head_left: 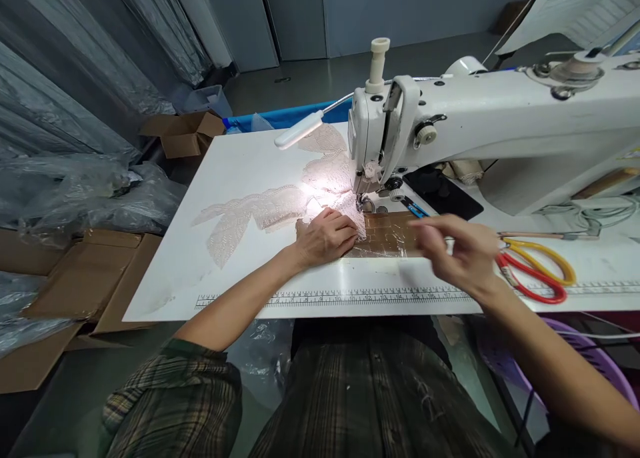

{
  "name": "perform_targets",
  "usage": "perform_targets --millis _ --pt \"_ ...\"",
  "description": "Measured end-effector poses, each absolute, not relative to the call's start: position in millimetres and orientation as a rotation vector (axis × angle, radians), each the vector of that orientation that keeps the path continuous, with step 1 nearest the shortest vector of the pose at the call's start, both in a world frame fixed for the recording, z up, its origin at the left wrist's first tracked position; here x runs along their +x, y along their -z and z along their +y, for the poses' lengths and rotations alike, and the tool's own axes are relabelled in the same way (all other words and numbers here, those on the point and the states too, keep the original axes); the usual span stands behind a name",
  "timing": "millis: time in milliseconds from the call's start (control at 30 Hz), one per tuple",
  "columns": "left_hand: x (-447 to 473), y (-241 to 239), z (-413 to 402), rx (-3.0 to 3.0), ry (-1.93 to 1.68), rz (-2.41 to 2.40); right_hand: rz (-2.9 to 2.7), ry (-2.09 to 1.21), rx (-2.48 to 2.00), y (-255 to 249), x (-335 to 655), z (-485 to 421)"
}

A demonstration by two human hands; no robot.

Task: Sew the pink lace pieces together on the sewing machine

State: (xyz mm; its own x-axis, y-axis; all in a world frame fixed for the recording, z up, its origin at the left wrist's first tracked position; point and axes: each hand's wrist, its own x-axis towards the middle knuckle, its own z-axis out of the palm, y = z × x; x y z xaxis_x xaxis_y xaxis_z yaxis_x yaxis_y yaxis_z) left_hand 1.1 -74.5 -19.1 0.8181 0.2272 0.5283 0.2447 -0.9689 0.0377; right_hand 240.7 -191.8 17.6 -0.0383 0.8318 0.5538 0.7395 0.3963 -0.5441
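A pale pink lace piece [280, 208] spreads over the white sewing table, its near end under the needle area of the sewing machine [367, 131]. My left hand [330, 235] presses on the lace just left of the presser foot [361, 203], fingers bent and close together. Above the brown taped plate [385, 235], my right hand [457, 248] is raised, apart from the lace. Its fingers are curled in and blurred at the tips; whether anything is between them is hidden. To its right lie red-and-yellow-handled scissors [540, 271].
A lit lamp [300, 130] hangs beside the machine head. Behind the plate lie a blue cutter [415, 208] and a black flat item [445, 191]. A printed ruler [350, 298] runs along the front edge. Cardboard boxes [90, 278] stand left; a purple basket [595, 351] is below right.
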Motion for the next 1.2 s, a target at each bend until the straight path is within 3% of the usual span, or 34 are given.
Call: perform_targets --millis 200,767,1000,1200 --pt "0 16 -75 -2.997 0.799 -0.425 -2.186 -0.364 -1.429 5 237 -125" --pt "2 17 -77 -2.947 0.793 -0.407 -2.275 -0.142 -1.468 24 238 -127" --pt "1 6 -80 -2.665 1.117 -0.436 -2.288 -0.080 -1.437 32 238 -128" --pt "-23 -44 -65 -2.219 1.284 -0.592 -2.290 -0.062 -1.454 35 234 -126"
